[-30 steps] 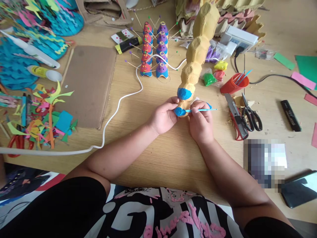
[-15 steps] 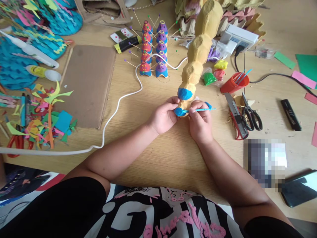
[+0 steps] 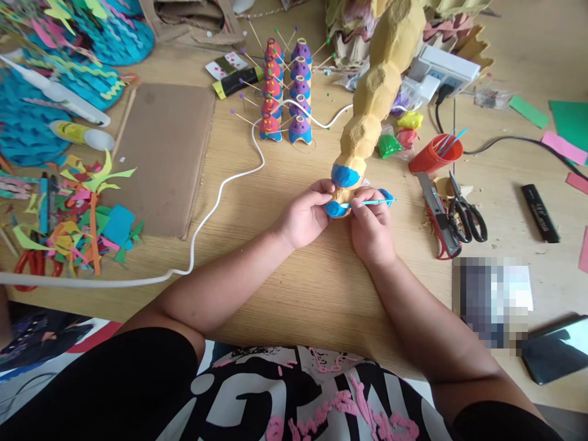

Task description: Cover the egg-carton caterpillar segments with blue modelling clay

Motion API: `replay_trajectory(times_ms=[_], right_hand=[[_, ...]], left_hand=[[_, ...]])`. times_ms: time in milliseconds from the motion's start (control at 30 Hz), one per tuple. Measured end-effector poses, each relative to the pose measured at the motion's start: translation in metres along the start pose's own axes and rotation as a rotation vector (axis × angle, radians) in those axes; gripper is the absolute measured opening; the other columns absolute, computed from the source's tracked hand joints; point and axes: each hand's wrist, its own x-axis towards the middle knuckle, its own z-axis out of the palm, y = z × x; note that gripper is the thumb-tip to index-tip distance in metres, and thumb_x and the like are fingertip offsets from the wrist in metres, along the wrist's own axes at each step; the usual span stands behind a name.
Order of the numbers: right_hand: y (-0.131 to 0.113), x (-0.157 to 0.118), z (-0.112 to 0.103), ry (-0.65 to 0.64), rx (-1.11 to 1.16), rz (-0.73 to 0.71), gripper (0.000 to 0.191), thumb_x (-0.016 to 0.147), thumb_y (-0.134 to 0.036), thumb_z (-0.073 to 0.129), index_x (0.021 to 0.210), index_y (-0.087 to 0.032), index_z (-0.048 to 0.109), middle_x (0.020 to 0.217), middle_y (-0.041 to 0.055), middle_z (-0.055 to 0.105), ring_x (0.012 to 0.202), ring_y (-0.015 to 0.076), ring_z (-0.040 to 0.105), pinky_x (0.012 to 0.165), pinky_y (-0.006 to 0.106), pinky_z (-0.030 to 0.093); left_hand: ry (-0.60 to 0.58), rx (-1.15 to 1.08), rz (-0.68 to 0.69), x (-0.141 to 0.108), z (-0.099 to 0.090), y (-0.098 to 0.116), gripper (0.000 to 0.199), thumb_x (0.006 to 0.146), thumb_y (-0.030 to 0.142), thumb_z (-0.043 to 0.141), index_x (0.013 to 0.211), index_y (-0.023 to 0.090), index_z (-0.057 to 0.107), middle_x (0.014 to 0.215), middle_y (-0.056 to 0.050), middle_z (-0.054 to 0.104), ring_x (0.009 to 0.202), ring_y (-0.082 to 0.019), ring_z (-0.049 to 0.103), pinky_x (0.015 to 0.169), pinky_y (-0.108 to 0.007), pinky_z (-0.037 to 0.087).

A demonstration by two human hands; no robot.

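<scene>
Tan strip (image 3: 361, 138): bumpy, egg-carton-like, left of the orange cup (image 3: 434, 154); its near end sits lower than the cup, its larger far end tilts up and away past the cup's level.
Blue on strip: one far patch (image 3: 345, 176) and one end patch (image 3: 337, 210), both left of the cup and a little nearer the person.
Left hand (image 3: 305, 214): left of the cup and nearer the person, thumb and fingers closed on the strip's near end, with little gap; the undersides of the fingers are hidden.
Right hand (image 3: 374, 226): nearer the person than the cup and to its left, thumb and fingertips pinched tight on a thin blue stick (image 3: 375, 202).
Stick tip: pale, at the end patch; whether it presses or just hovers, I cannot tell.
Blue lump (image 3: 384, 196): by the right fingers, left of the cup; whether it is held is unclear.
Bagged clay: green bag (image 3: 388, 146), red bag (image 3: 407, 138) and yellow bag (image 3: 411, 119), just left of the cup.
Cutting tools: box cutter (image 3: 438, 214) and scissors (image 3: 463, 213), on the cup's near side.
Small figures: red row (image 3: 271, 92) and purple row (image 3: 301, 92), well left of the cup.
</scene>
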Motion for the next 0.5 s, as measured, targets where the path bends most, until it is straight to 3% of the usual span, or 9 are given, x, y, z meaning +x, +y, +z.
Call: replay_trajectory(times_ms=[500], right_hand=[[0.0014,0.0,-0.0001,0.0,-0.015,-0.005,0.047,0.084,-0.061,0.094,0.082,-0.027,0.062,0.085,-0.0022,0.056,0.079,0.0163,0.052,0.074,0.033,0.047]], left_hand=[[0.029,-0.02,-0.017,0.0006,-0.0015,-0.0003,0.014,0.086,0.01,0.066,0.087,0.023,0.061,0.09,0.002,0.075,0.083,-0.016,0.071,0.079,-0.03,0.055]])
